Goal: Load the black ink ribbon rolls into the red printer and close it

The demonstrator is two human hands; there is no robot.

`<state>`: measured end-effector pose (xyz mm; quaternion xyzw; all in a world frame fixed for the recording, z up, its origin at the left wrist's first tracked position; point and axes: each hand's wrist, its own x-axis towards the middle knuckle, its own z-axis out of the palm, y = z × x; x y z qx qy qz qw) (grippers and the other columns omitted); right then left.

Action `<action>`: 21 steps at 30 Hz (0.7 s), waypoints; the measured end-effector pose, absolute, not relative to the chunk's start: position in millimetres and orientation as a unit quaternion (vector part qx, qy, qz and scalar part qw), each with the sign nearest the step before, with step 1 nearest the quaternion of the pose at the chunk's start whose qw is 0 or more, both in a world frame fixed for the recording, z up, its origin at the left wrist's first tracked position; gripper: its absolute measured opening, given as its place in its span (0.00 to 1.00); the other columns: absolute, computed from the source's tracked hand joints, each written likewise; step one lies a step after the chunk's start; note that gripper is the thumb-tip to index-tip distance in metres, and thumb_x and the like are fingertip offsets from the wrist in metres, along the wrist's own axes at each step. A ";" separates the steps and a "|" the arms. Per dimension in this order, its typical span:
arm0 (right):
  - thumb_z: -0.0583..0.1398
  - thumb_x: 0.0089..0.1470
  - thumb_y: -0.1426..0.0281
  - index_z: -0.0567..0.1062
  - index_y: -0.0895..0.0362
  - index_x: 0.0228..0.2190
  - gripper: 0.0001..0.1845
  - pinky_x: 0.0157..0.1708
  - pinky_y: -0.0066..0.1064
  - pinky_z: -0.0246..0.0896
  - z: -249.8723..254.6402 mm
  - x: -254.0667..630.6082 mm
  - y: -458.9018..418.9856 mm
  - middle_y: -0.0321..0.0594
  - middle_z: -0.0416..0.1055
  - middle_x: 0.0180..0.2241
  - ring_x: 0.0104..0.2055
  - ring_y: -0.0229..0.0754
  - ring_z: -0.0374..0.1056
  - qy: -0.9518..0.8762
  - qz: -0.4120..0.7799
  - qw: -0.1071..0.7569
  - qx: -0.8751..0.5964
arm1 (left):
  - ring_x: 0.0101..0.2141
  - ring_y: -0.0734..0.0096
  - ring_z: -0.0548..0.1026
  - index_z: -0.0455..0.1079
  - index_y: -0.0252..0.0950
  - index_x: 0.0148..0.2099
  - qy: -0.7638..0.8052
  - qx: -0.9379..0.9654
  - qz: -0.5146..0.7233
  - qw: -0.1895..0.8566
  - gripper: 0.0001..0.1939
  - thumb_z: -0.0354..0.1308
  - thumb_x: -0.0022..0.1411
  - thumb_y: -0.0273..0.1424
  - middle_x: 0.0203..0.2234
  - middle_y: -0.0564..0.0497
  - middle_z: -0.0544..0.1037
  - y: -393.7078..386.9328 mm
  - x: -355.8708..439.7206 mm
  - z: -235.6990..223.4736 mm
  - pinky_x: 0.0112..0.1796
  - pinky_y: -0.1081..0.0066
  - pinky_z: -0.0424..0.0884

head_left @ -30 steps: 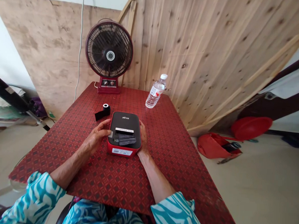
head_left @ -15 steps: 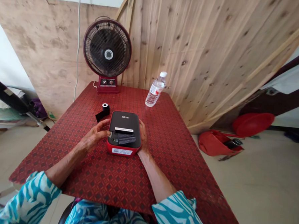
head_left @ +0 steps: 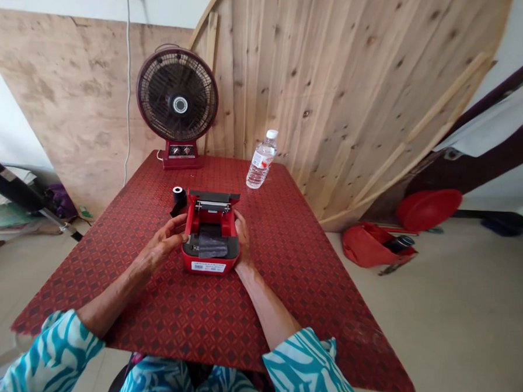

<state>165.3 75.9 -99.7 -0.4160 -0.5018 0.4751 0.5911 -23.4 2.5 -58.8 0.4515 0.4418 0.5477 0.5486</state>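
Observation:
A small red and black label printer (head_left: 228, 224) stands on the table in front of me with its lid (head_left: 214, 196) raised, so its inside shows. A dark strip (head_left: 212, 246) hangs out over the front edge of its opening. My left hand (head_left: 168, 242) holds the printer's left side, the thumb on the front left corner by the edge. Along the right side my right hand (head_left: 244, 242) is wrapped, its fingertips partly hidden behind the body. Just behind the left hand is a black roll with a white core (head_left: 178, 193), its loose end partly covered.
A dark red fan (head_left: 179, 101) stands at the table's (head_left: 283, 291) back left, against the wooden wall. A clear water bottle (head_left: 260, 164) is behind the printer, to the right. On the floor at right are a red bag (head_left: 362, 245) and a red basin (head_left: 429, 209).
The printer's lid was closed and has swung up at the back, baring the inside. Both hands stay at its sides. The whole view has shifted a little.

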 end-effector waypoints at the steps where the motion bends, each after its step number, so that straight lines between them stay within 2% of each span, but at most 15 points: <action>1: 0.52 0.58 0.52 0.72 0.52 0.50 0.25 0.59 0.42 0.57 -100.4 165.4 76.5 0.43 0.71 0.55 0.60 0.47 0.62 -0.505 0.474 0.591 -0.414 | 0.54 0.51 0.73 0.65 0.39 0.60 0.440 0.452 0.547 0.551 0.32 0.63 0.52 0.34 0.55 0.42 0.74 2.5 -23.1 -57.6 0.52 0.55 0.70; 8: 0.52 0.59 0.53 0.75 0.52 0.46 0.23 0.60 0.40 0.55 -102.8 167.5 80.1 0.44 0.70 0.55 0.59 0.45 0.61 -0.526 0.463 0.592 -0.399 | 0.53 0.50 0.73 0.67 0.40 0.59 0.450 0.467 0.541 0.536 0.31 0.63 0.51 0.35 0.54 0.43 0.74 2.5 -25.2 -51.6 0.50 0.56 0.71; 10: 0.52 0.59 0.54 0.75 0.52 0.46 0.22 0.61 0.39 0.54 -104.5 167.2 81.5 0.43 0.70 0.55 0.59 0.45 0.62 -0.526 0.462 0.595 -0.394 | 0.55 0.50 0.72 0.69 0.40 0.57 0.483 0.500 0.537 0.477 0.30 0.65 0.51 0.36 0.55 0.43 0.74 2.5 -29.2 -45.7 0.52 0.55 0.69; 13: 0.53 0.59 0.54 0.74 0.51 0.48 0.23 0.62 0.40 0.53 -108.5 165.8 84.3 0.41 0.71 0.55 0.59 0.45 0.62 -0.511 0.474 0.601 -0.392 | 0.56 0.53 0.70 0.72 0.39 0.54 0.529 0.607 0.495 0.327 0.24 0.62 0.56 0.39 0.54 0.44 0.75 7.2 -31.8 -27.4 0.55 0.57 0.66; 15: 0.53 0.58 0.53 0.73 0.52 0.50 0.24 0.62 0.41 0.53 -111.1 164.9 86.0 0.42 0.71 0.55 0.59 0.46 0.63 -0.501 0.485 0.603 -0.389 | 0.53 0.57 0.73 0.74 0.38 0.51 0.526 0.698 0.423 0.240 0.17 0.56 0.62 0.39 0.51 0.45 0.77 16.5 -27.1 -11.9 0.54 0.60 0.67; 18: 0.53 0.58 0.52 0.73 0.52 0.51 0.26 0.62 0.43 0.52 -113.2 164.3 87.6 0.42 0.71 0.55 0.59 0.47 0.63 -0.501 0.491 0.604 -0.379 | 0.48 0.63 0.76 0.75 0.38 0.49 0.505 0.813 0.234 0.172 0.16 0.48 0.66 0.33 0.46 0.46 0.79 39.9 -9.8 6.6 0.51 0.65 0.69; 21: 0.52 0.58 0.53 0.73 0.52 0.51 0.25 0.62 0.42 0.53 -112.9 164.1 88.3 0.42 0.71 0.54 0.59 0.47 0.63 -0.506 0.491 0.607 -0.367 | 0.48 0.61 0.76 0.75 0.38 0.49 0.509 0.850 0.031 0.134 0.17 0.47 0.65 0.28 0.47 0.45 0.79 65.9 9.6 14.0 0.50 0.65 0.69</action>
